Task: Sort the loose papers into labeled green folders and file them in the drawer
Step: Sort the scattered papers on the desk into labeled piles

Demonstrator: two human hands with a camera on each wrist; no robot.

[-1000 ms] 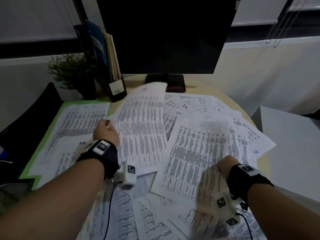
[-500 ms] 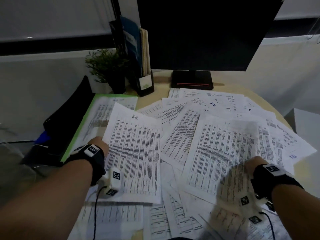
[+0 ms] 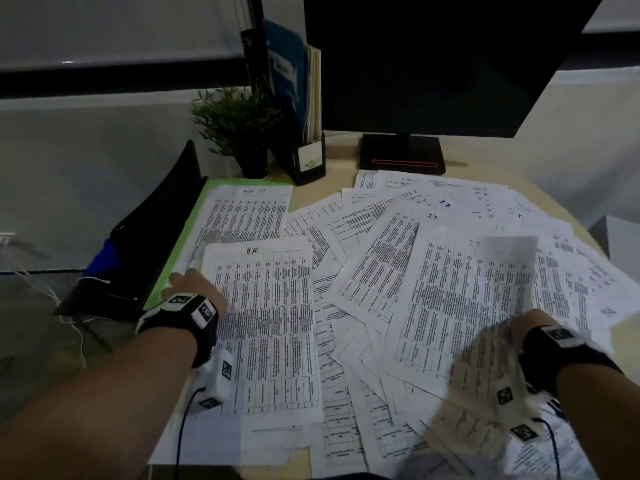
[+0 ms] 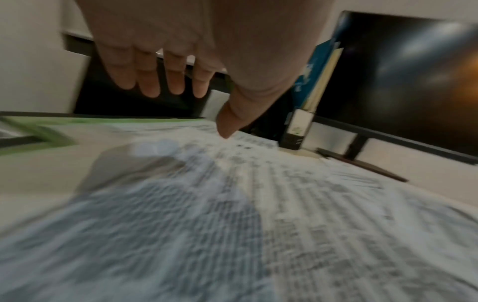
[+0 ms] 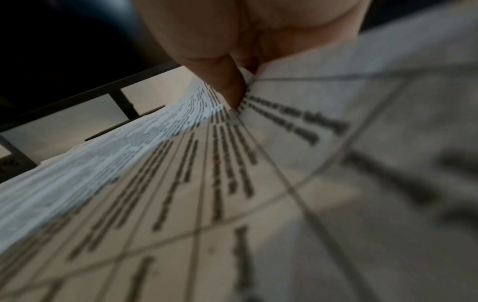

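Observation:
An open green folder [image 3: 194,216] lies at the table's left edge with a "Task List" sheet [image 3: 249,216] inside. An "H.R." sheet [image 3: 270,323] lies flat, overlapping that sheet and the folder's lower part. My left hand [image 3: 192,284] hovers at the H.R. sheet's left edge; the left wrist view shows the left hand [image 4: 199,110] with fingers [image 4: 175,81] straight and spread above the paper, holding nothing. My right hand [image 3: 528,323] pinches the edge of a blurred, lifted "IT" sheet [image 3: 498,271]. The right wrist view shows the thumb [image 5: 227,85] pressed on that sheet [image 5: 284,143].
Several loose printed sheets [image 3: 374,244] cover the round table. Behind them stand a dark monitor [image 3: 433,64] on its base [image 3: 401,157], a potted plant [image 3: 239,126] and a file holder [image 3: 308,157] with blue folders. A black chair [image 3: 156,244] sits left, a white cabinet [image 3: 620,237] right.
My left hand brought the raised H.R. sheet down onto the papers over the green folder and let it go. My right hand still pinches its sheet, now lifted higher. The view turned left.

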